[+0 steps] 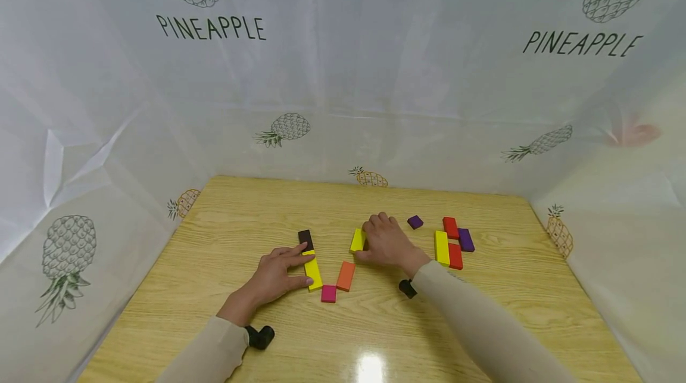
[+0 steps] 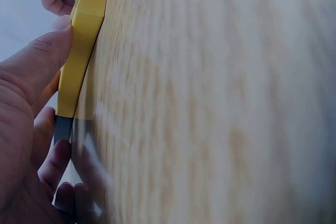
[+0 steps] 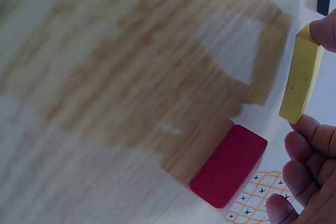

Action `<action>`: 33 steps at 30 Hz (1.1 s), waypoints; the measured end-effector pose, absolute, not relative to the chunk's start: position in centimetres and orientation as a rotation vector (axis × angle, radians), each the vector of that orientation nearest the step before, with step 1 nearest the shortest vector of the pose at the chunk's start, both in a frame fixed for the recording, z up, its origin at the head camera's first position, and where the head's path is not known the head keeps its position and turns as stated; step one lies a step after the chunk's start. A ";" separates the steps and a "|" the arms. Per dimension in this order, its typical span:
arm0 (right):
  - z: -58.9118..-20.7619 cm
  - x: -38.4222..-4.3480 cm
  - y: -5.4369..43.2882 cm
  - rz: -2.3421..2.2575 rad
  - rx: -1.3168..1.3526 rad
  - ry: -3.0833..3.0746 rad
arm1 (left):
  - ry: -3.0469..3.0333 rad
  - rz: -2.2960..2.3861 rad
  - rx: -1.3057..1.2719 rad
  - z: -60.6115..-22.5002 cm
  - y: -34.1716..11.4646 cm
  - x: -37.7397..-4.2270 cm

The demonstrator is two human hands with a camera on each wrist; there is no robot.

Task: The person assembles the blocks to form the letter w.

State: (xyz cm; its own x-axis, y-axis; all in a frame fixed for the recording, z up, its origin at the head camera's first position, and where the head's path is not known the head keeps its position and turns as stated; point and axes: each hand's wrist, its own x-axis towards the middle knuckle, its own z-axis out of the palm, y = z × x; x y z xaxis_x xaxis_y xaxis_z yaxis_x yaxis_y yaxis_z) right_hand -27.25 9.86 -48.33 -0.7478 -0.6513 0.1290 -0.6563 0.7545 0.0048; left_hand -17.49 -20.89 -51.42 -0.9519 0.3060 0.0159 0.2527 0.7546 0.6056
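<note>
My right hand (image 1: 387,242) pinches a small yellow block (image 3: 302,74) between thumb and fingertip at its two ends. In the right wrist view it appears held slightly off the table. My left hand (image 1: 278,274) rests with fairly straight fingers on a longer yellow block (image 1: 313,273) and the black block (image 1: 305,240) joined end to end with it. The left thumb (image 2: 44,56) touches the long yellow block's side. A pink block (image 1: 329,294) lies at that block's near end, and an orange block (image 1: 345,276) slants up from it, between the hands.
Right of the right hand, a yellow block (image 1: 442,248), red blocks (image 1: 451,227) and a purple block (image 1: 466,240) lie grouped. Another purple block (image 1: 415,222) lies farther back. A crimson block (image 3: 229,166) shows near the right hand. Pineapple-print sheeting (image 1: 343,85) surrounds the wooden table (image 1: 241,204).
</note>
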 end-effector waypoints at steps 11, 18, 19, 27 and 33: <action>-49.0 -27.3 9.7 0.036 1.053 -2.858 | 2.866 0.974 0.461 -51.4 -20.9 -17.4; -49.1 -27.4 9.6 0.061 1.049 -2.880 | 2.860 0.977 0.442 -51.3 -20.8 -17.5; -49.0 -27.4 9.6 0.070 1.048 -2.888 | 2.860 0.978 0.443 -51.3 -20.8 -17.5; -48.9 -27.2 10.3 0.169 1.035 -2.912 | 2.856 0.981 0.442 -51.2 -20.8 -17.5; -48.9 -26.9 10.6 0.235 1.051 -2.916 | 2.859 0.974 0.436 -51.2 -20.8 -17.5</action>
State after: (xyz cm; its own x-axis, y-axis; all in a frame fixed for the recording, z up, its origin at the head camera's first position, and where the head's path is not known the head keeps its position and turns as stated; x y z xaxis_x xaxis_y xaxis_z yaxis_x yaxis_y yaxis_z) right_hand -26.86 10.57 -48.85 -0.7708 -0.6317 0.0823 -0.6367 0.7600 -0.1305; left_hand -17.49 -20.82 -51.24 -0.9552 0.2958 0.0070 0.2385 0.7559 0.6098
